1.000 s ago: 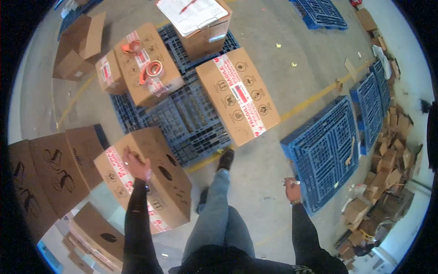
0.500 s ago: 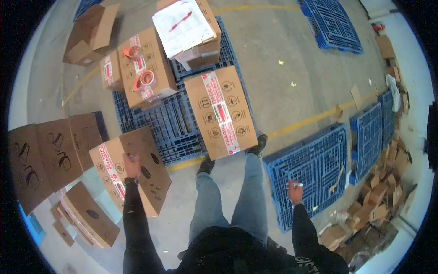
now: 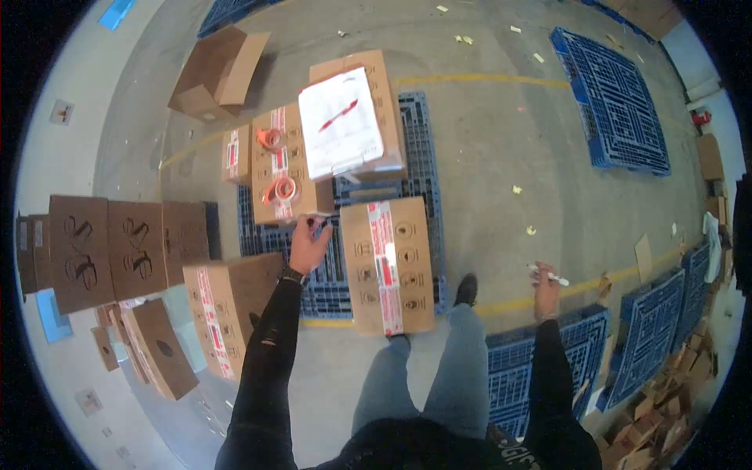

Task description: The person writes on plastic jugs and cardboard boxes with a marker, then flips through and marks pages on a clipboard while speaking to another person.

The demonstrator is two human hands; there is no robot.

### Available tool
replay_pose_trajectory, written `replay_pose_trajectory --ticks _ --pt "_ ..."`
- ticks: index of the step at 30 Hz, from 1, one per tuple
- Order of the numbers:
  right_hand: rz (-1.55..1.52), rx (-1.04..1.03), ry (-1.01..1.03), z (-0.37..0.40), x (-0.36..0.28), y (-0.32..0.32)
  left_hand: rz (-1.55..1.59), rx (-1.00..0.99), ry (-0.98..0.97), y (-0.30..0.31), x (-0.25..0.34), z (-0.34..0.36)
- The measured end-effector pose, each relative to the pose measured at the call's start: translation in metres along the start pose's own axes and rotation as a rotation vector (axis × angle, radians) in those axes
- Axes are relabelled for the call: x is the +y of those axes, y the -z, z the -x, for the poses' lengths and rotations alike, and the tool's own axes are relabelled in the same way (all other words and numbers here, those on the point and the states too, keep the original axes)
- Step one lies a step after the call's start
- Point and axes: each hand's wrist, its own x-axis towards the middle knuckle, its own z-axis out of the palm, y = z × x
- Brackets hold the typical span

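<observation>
My left hand (image 3: pixel 310 246) reaches forward over the blue pallet (image 3: pixel 325 278), its fingers apart with nothing in them. Its fingertips are right by the lower corner of a carton (image 3: pixel 266 172) that carries two orange tape dispensers (image 3: pixel 280 190). Out to the right, my right hand (image 3: pixel 545 294) is closed around a white marker (image 3: pixel 552 275), held over bare floor. A taped carton (image 3: pixel 388 262) with red "fragile" tape lies on the pallet in front of my legs. Below my left forearm stands another taped carton (image 3: pixel 215 317).
A clipboard with papers (image 3: pixel 337 117) and a red pen (image 3: pixel 338 115) rests on a carton at the pallet's far end. An opened box (image 3: pixel 219 74) sits far left. More blue pallets (image 3: pixel 619 102) lie to the right, beside scrap cardboard (image 3: pixel 666 415).
My left hand has left the carton at the left and moved forward and right over the pallet. My right hand has risen forward with the marker. The view has shifted.
</observation>
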Motion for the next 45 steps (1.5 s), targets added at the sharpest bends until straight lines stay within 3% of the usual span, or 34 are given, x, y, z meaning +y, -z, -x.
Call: replay_pose_trajectory --ticks 2,4,6,7,8,9,10,12,14,18,29,31,34,45 --pt "-0.167 -0.075 -0.048 -0.027 -0.038 -0.062 -0.097 0.090 -0.097 -0.029 0.041 -0.064" --pt "-0.184 -0.254 -0.017 -0.080 -0.034 -0.115 -0.239 0.157 -0.101 -0.066 0.064 -0.130" --pt "-0.351 -0.406 -0.116 -0.133 -0.031 -0.178 -0.354 0.215 -0.214 -0.102 0.063 -0.197" --pt "-0.175 -0.439 0.092 -0.161 -0.032 -0.213 -0.387 0.198 -0.157 -0.117 0.080 -0.224" --pt "-0.201 -0.470 0.121 -0.172 -0.031 -0.243 -0.385 0.304 -0.287 -0.135 0.057 -0.254" --pt "-0.227 -0.502 0.148 -0.184 -0.030 -0.274 -0.423 0.349 -0.278 -0.147 0.049 -0.271" --pt "-0.441 -0.544 0.017 -0.197 -0.037 -0.302 -0.455 0.408 -0.277 -0.158 0.044 -0.289" --pt "-0.852 -0.585 -0.286 -0.219 -0.048 -0.350 -0.579 0.381 -0.144 -0.172 0.032 -0.299" --pt "-0.848 -0.594 -0.311 -0.235 -0.054 -0.382 -0.713 0.369 -0.144 -0.180 0.023 -0.301" --pt "-0.870 -0.745 -0.222 -0.271 -0.061 -0.436 -0.605 0.326 -0.058 -0.180 0.026 -0.300" --pt "-0.967 -0.840 -0.101 -0.347 -0.172 -0.542 -0.656 0.305 -0.117 -0.183 0.028 -0.303" --pt "-0.986 -0.873 -0.127 -0.354 -0.180 -0.551 -0.661 0.302 -0.114 -0.185 0.031 -0.303" --pt "-0.929 -0.915 0.012 -0.363 -0.181 -0.569 -0.617 0.320 -0.068 -0.189 0.038 -0.305" --pt "-0.926 -0.863 -0.043 -0.362 -0.193 -0.568 -0.614 0.315 -0.047 -0.188 0.036 -0.306"
